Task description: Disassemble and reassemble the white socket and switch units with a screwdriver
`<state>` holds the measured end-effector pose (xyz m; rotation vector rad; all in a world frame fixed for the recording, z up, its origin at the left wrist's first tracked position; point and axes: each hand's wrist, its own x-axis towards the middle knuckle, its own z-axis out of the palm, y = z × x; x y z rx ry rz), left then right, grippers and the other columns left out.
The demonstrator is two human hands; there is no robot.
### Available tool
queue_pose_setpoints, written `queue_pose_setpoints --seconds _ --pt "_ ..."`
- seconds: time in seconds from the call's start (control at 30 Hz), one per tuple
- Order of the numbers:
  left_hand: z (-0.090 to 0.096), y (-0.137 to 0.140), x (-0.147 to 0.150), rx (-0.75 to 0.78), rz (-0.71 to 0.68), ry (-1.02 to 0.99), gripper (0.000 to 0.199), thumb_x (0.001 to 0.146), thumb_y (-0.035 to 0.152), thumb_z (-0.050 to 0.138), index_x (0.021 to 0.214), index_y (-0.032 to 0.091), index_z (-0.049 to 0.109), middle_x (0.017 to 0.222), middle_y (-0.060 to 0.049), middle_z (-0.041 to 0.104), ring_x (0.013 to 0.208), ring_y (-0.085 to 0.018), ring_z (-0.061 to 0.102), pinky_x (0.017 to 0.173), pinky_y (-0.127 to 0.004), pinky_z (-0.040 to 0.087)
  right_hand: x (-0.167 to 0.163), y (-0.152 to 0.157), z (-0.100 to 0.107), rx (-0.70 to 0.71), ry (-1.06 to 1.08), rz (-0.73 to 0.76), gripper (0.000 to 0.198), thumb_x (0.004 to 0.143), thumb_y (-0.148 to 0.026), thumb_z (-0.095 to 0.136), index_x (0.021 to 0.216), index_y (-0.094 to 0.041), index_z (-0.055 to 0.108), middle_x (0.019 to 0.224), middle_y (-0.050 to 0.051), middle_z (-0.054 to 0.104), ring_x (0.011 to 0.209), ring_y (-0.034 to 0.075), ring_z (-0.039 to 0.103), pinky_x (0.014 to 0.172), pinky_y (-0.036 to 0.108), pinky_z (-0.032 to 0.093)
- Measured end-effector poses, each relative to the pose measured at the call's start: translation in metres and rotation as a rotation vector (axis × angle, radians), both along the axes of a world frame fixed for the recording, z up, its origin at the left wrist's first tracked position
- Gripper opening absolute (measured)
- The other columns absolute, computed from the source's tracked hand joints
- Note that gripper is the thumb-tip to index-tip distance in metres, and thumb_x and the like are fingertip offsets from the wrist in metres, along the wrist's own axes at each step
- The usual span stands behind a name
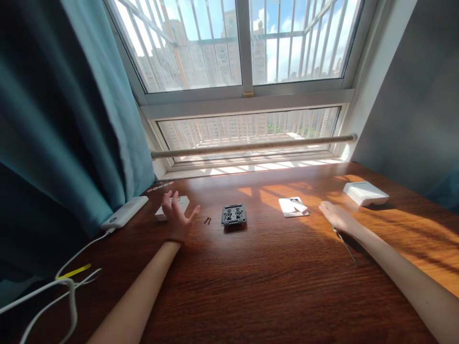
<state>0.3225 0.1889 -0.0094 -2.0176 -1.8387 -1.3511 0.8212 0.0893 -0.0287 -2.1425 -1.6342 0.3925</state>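
Observation:
My left hand (pixel 176 217) is raised with its fingers spread, in front of a small white box (pixel 184 202) that it partly covers. My right hand (pixel 337 217) is closed on a screwdriver (pixel 346 247); only the thin metal shaft shows, pointing back toward me, and the handle is hidden in the fist. Between the hands lies a dark grey wall switch or socket module (pixel 234 215), face not clearly readable. Two small dark screws (pixel 207 220) rest just left of it. Nearer my right hand is a flat white plate (pixel 287 208) with loose white pieces on it.
A larger white box (pixel 366 192) stands at the right. At the left, a white power bank-like block (pixel 125 212) with a cable (pixel 84 248) lies beside the blue curtain (pixel 118 119). A yellow strip (pixel 75 271) is near more white cables. The wooden table (pixel 251 286) meets a window at the back.

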Motion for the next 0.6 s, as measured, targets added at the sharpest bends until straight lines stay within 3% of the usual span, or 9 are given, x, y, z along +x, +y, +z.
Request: queue_pose_setpoints --seconds 0.07,0.13,0.2,0.37,0.6 --pt "-0.002 -0.011 0.026 0.085 -0.238 0.182 0.075 0.076 0.046 0.057 0.136 0.019 0.021 0.144 -0.013 0.022 0.137 -0.03 0.011 0.112 -0.047 0.009 0.0 0.0 -0.002 -0.037 -0.075 0.004 0.026 0.086 -0.037 0.035 0.088 -0.019 0.053 0.075 0.009 0.065 0.074 0.024 0.061 0.061 0.029 0.036" --pt "-0.007 -0.02 0.047 0.054 -0.421 0.343 0.079 0.076 0.049 0.057 0.138 0.019 0.019 0.143 -0.014 0.03 0.137 -0.031 0.013 0.112 -0.05 0.005 0.0 -0.001 -0.003 -0.067 -0.138 0.013 0.031 0.086 -0.038 0.034 0.099 -0.017 0.053 0.083 0.012 0.066 0.08 0.027 0.062 0.064 0.03 0.037" --pt "-0.014 -0.025 0.06 -0.016 -0.517 0.446 0.087 0.074 0.056 0.056 0.14 0.017 0.015 0.143 -0.016 0.031 0.138 -0.031 0.013 0.111 -0.052 0.003 -0.001 -0.001 -0.004 -0.087 -0.188 0.025 0.036 0.086 -0.04 0.035 0.107 -0.016 0.052 0.09 0.015 0.067 0.085 0.029 0.062 0.066 0.031 0.037" --pt "-0.024 -0.018 0.069 -0.126 -0.506 0.54 0.099 0.067 0.067 0.055 0.14 0.01 0.017 0.141 -0.021 0.033 0.137 -0.034 0.011 0.108 -0.057 -0.003 -0.005 0.0 -0.006 -0.105 -0.268 0.045 0.041 0.086 -0.04 0.037 0.117 -0.016 0.05 0.105 0.017 0.064 0.095 0.031 0.06 0.072 0.033 0.038" --pt "-0.026 -0.003 0.066 -0.187 -0.477 0.581 0.081 0.07 0.062 0.056 0.131 0.013 0.036 0.128 -0.019 0.048 0.131 -0.034 0.027 0.105 -0.062 -0.004 -0.009 -0.001 -0.006 -0.131 -0.324 0.019 0.048 0.086 -0.041 0.037 0.125 -0.016 0.048 0.111 0.018 0.06 0.099 0.032 0.059 0.074 0.035 0.039"
